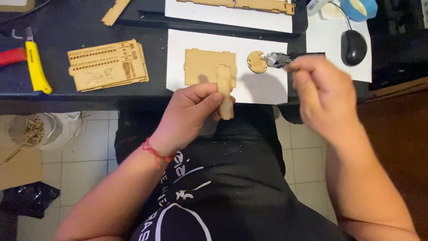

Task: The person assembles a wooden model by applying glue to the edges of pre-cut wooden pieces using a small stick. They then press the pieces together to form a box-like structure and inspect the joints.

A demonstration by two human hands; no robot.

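Observation:
My left hand [189,115] grips a narrow tan wooden strip [225,91], held upright over the desk's front edge. My right hand [323,96] is blurred, fingers curled near a metallic knurled tool [278,59] with a dark handle lying on the desk; whether it grips the tool is unclear. A flat notched wooden panel [207,67] and a small round wooden disc [256,61] lie on a white paper sheet [263,87].
A stack of laser-cut wooden sheets [107,66] lies at left on the black desk [89,27], beside a yellow-handled tool [35,67]. A black mouse [353,47] sits at the right. On the tiled floor stands a container of wooden scraps [33,129].

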